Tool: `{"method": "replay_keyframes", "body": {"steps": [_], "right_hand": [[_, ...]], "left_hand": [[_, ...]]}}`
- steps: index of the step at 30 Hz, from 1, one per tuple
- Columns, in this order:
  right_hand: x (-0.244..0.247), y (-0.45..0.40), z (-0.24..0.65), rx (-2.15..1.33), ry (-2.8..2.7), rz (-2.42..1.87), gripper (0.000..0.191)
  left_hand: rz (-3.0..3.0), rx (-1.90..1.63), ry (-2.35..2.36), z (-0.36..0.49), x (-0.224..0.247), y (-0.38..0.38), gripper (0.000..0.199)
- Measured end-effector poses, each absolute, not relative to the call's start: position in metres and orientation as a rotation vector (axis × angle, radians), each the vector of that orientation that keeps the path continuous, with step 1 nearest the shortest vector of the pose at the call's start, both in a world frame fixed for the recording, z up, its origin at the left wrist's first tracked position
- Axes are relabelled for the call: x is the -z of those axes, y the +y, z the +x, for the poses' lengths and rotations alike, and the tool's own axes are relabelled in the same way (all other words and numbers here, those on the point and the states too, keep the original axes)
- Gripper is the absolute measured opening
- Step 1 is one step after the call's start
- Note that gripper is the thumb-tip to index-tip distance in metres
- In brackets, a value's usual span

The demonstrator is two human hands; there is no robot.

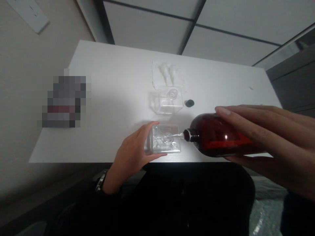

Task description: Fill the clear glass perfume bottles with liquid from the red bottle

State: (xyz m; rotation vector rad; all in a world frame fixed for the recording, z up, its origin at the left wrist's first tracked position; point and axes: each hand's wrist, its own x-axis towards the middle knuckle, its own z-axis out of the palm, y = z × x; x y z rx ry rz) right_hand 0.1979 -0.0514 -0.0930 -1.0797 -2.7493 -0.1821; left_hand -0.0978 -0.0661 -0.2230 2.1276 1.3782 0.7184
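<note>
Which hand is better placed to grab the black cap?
Probably the left hand: the clear square bottle it grips stands on the table, while the right hand holds the amber bottle tilted.

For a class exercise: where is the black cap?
Head view: the black cap sits on the white table, right of the upper clear bottle, above the amber bottle.
</note>
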Motion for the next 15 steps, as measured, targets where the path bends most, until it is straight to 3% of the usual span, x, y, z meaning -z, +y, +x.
{"method": "replay_keyframes", "body": {"steps": [15], "right_hand": [[0.0961, -0.0467, 0.2058, 0.17, -2.737, -1.072, 0.064]], "left_hand": [[2.121, -0.731, 1.376, -0.0972, 0.2241, -0.0658, 0.088]]}}
